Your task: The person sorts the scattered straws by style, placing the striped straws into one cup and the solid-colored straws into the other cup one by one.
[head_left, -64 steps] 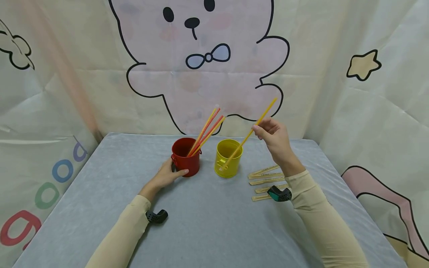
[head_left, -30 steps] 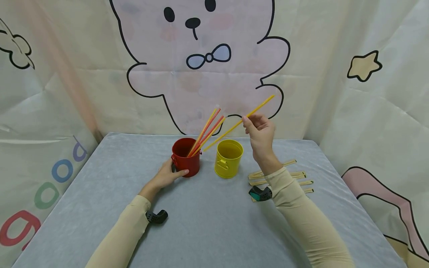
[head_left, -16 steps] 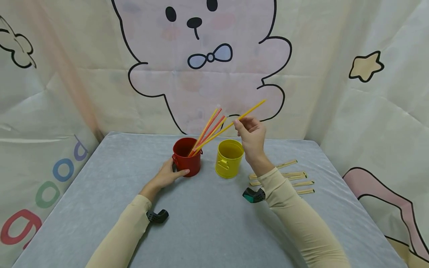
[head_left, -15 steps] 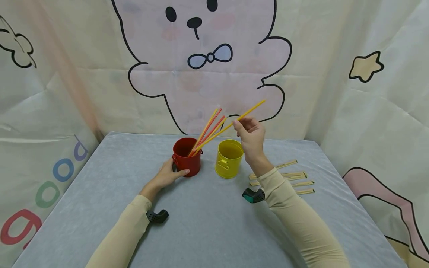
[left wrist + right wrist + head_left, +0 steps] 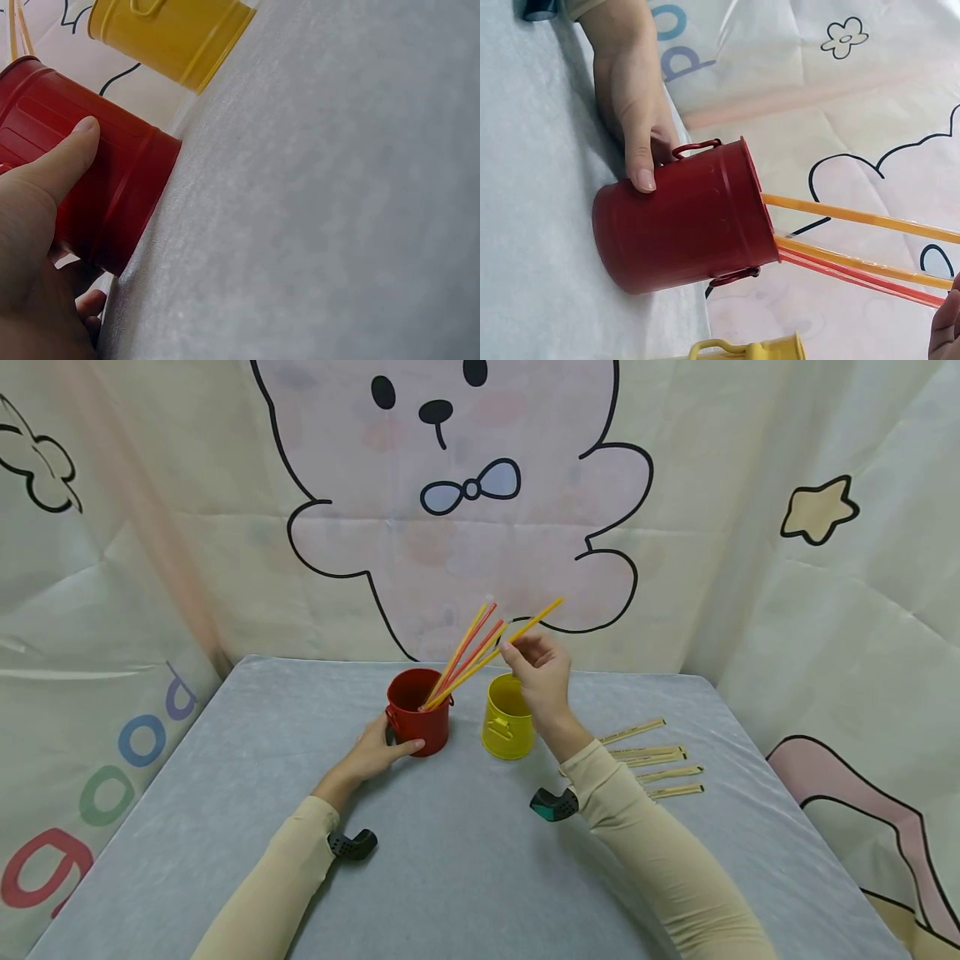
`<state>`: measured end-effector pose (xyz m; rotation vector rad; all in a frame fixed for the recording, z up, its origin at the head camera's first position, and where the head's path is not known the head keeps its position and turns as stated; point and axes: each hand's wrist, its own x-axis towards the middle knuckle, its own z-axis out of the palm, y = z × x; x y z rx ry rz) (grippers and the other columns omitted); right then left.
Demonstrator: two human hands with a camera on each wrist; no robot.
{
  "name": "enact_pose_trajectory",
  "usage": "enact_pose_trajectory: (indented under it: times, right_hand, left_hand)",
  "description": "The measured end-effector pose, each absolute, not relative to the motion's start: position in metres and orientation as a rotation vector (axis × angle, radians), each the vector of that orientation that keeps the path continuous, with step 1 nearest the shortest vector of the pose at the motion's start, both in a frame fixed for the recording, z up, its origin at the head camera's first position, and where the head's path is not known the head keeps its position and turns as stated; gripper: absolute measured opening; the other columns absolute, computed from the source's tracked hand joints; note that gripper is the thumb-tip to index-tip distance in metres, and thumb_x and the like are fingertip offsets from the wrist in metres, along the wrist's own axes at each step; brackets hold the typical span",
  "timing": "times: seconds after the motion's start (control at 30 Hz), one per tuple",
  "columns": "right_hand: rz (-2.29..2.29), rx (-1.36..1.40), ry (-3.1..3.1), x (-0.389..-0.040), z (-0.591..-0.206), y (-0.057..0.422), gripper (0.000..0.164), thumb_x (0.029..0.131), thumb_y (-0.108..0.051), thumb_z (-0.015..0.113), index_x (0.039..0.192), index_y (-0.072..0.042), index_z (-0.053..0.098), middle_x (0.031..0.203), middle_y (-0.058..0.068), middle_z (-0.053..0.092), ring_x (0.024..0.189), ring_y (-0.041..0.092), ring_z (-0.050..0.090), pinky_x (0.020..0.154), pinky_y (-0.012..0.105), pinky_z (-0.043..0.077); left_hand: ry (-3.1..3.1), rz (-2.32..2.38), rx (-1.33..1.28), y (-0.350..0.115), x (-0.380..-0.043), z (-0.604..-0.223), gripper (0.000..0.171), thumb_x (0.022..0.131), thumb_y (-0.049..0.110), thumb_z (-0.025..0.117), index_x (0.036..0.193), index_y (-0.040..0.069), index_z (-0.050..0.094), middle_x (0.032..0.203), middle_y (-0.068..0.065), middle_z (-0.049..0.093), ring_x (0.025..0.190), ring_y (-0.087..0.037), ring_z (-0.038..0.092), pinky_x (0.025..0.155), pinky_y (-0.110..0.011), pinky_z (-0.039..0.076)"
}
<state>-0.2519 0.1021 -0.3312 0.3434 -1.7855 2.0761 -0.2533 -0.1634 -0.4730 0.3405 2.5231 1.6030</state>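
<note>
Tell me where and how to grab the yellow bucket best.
Probably round the lower wall of the yellow bucket, from the near side: it stands upright, its small handle sits higher, and nothing covers that part in the head view.

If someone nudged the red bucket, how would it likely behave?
The red bucket would probably slide or tip rather than roll, as it stands upright. The straws leaning past its rim might shift or rattle. The left hand against its wall should help steady it.
</note>
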Motion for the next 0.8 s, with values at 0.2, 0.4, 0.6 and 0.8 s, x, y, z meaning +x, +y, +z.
enact_pose_trajectory:
  times: [0.2, 0.4, 0.6, 0.8]
  right_hand:
    - [2.094, 0.350, -1.821, -0.253, -0.336, 0.097, 0.009, 0.093, -0.002, 0.070, 0.089, -0.009, 0.065, 0.079, -0.013, 0.070, 0.075, 0.005, 0.064, 0.073, 0.017, 0.055]
    - [2.100, 0.333, -1.866, -0.256, -0.341, 0.091, 0.016, 0.091, -0.001, 0.071, 0.086, -0.014, 0.064, 0.075, -0.015, 0.069, 0.073, 0.004, 0.064, 0.065, 0.017, 0.050]
    - [2.105, 0.316, -1.919, -0.257, -0.345, 0.086, 0.014, 0.092, -0.002, 0.071, 0.086, -0.013, 0.064, 0.074, -0.016, 0.069, 0.072, 0.002, 0.062, 0.062, 0.016, 0.046]
    - [2.097, 0.304, -1.976, -0.258, -0.348, 0.083, 0.010, 0.092, -0.003, 0.072, 0.088, -0.009, 0.065, 0.075, -0.016, 0.068, 0.075, 0.002, 0.064, 0.068, 0.019, 0.050]
  left_hand:
    - [2.557, 1.593, 0.360, -0.164, -0.254, -0.474, 0.080, 0.090, 0.031, 0.077, 0.155, 0.011, 0.034, 0.160, -0.012, 0.041, 0.153, -0.033, 0.031, 0.124, -0.059, 0.024]
    - [2.567, 1.580, 0.351, -0.164, -0.253, -0.474, 0.080, 0.090, 0.033, 0.077, 0.154, 0.011, 0.035, 0.160, -0.012, 0.041, 0.153, -0.033, 0.030, 0.124, -0.059, 0.024]
    - [2.554, 1.591, 0.350, -0.164, -0.252, -0.472, 0.080, 0.090, 0.032, 0.077, 0.155, 0.011, 0.034, 0.161, -0.012, 0.040, 0.153, -0.034, 0.030, 0.124, -0.060, 0.024]
    - [2.554, 1.592, 0.354, -0.163, -0.251, -0.470, 0.081, 0.090, 0.032, 0.077, 0.155, 0.011, 0.034, 0.161, -0.011, 0.041, 0.153, -0.033, 0.030, 0.124, -0.060, 0.024]
